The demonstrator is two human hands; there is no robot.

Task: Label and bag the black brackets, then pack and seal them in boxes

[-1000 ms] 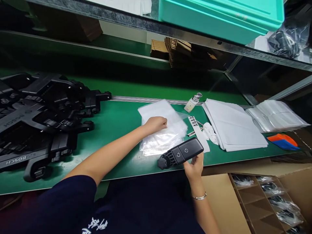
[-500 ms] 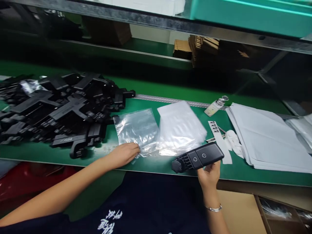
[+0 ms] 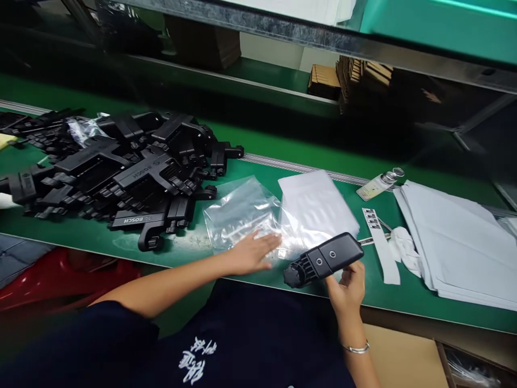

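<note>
My left hand (image 3: pixel 254 252) lies with its fingers stretched out over the lower edge of a clear plastic bag (image 3: pixel 238 207). Beside that bag is a stack of clear plastic bags (image 3: pixel 319 202). My right hand (image 3: pixel 349 283) grips a black plastic part (image 3: pixel 337 256) above the front edge of the green bench. Two round screw-like spots and a ridged round end show on the part. To the left lies a heap of black T-shaped plastic parts (image 3: pixel 141 172), some marked BOSCH.
A small clear bottle (image 3: pixel 379 184) leans at the bench's back rail. Right of the bags lie a strip of printed labels (image 3: pixel 379 248), a crumpled white cloth or glove (image 3: pixel 404 250) and a stack of white sheets (image 3: pixel 464 242). A metal-edged shelf (image 3: pixel 283 27) runs overhead.
My left hand has moved right across the clear bag, and its fingers have spread. The right hand still holds the black part at nearly the same spot. The view has shifted left.
</note>
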